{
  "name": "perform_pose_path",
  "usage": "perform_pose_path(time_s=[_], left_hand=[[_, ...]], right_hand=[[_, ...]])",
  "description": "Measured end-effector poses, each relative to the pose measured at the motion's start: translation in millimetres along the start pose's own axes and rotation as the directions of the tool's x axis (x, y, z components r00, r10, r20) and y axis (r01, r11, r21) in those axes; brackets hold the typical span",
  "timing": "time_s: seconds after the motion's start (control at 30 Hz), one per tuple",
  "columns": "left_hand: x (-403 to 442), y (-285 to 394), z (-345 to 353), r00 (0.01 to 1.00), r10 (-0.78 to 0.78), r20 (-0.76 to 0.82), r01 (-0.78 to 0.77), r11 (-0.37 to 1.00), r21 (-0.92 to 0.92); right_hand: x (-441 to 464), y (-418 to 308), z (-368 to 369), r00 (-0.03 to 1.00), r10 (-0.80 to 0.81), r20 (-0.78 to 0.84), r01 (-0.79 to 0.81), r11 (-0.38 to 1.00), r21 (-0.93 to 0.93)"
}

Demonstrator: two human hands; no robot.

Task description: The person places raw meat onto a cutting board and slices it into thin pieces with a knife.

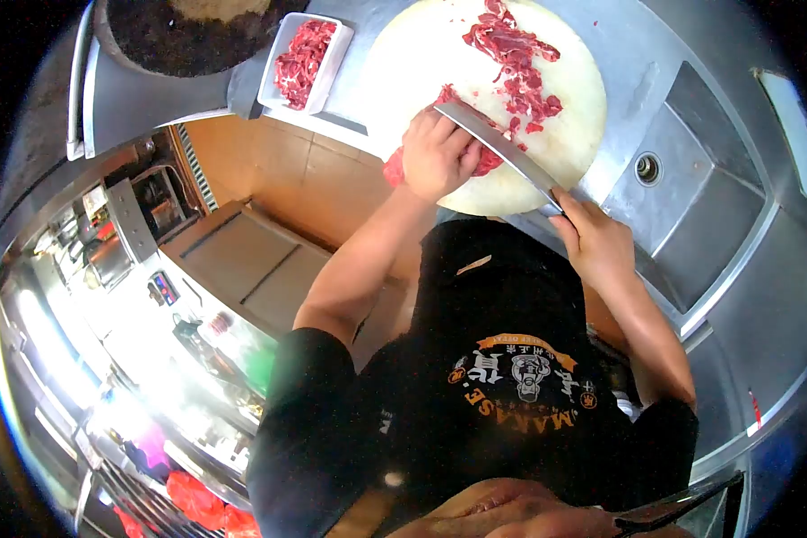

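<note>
My left hand (435, 157) presses down on a piece of raw red meat (489, 162), its fingers curled over the top beside the blade. Part of that meat is hidden under the hand. In my right hand (596, 238) is the handle of a cleaver (502, 148), whose long blade slants across the meat and reaches my left fingertips. Both rest over a round, pale cutting board (569, 81). Cut pieces of meat (522, 81) lie scattered beyond the blade, towards the far edge of the board.
Left of the board stands a white tray (337, 58) holding sliced meat (303, 65). A large dark wok (184, 45) sits farther left. On the right, a steel sink (717, 206) with a drain (647, 169) is set into the counter. Shelving with bright clutter lies low on the left.
</note>
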State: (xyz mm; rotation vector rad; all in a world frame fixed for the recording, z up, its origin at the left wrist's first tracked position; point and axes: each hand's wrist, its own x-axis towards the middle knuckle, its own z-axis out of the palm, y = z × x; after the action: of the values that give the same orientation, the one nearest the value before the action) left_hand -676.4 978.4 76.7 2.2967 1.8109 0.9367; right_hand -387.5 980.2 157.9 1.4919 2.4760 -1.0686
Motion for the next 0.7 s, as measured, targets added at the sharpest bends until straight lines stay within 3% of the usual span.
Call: perform_pose_path(time_s=[0.03, 0.13, 0.2, 0.3, 0.53, 0.7], left_hand=[[-1.7, -2.7, 3.9, 1.000, 0.000, 0.008, 0.000, 1.000, 0.008], [-8.0, -5.6, 11.4, 0.998, -0.034, 0.053, 0.034, 0.999, 0.008], [-8.9, -6.5, 10.0, 0.991, -0.084, 0.104, 0.086, 0.996, -0.015], [-10.8, -10.2, 15.8, 1.000, -0.016, 0.004, 0.016, 1.000, 0.022], [-9.1, -11.2, 14.6, 0.999, -0.044, -0.001, 0.044, 0.999, -0.007], [-11.6, -7.5, 15.2, 0.994, -0.097, 0.050, 0.100, 0.994, -0.048]], right_hand=[[0.8, -1.7, -2.1, 0.998, 0.045, 0.053, -0.044, 0.999, -0.015], [26.1, -0.6, 8.5, 0.993, -0.103, -0.061, 0.107, 0.992, 0.070], [40.0, -7.9, 5.8, 0.997, -0.083, -0.006, 0.083, 0.993, 0.084], [33.1, -4.7, 6.1, 0.999, -0.043, 0.005, 0.043, 0.997, 0.070], [94.6, -29.0, 23.0, 0.994, -0.108, -0.023, 0.110, 0.987, 0.117], [39.5, -3.0, 19.9, 1.000, -0.025, 0.001, 0.025, 0.997, 0.077]])
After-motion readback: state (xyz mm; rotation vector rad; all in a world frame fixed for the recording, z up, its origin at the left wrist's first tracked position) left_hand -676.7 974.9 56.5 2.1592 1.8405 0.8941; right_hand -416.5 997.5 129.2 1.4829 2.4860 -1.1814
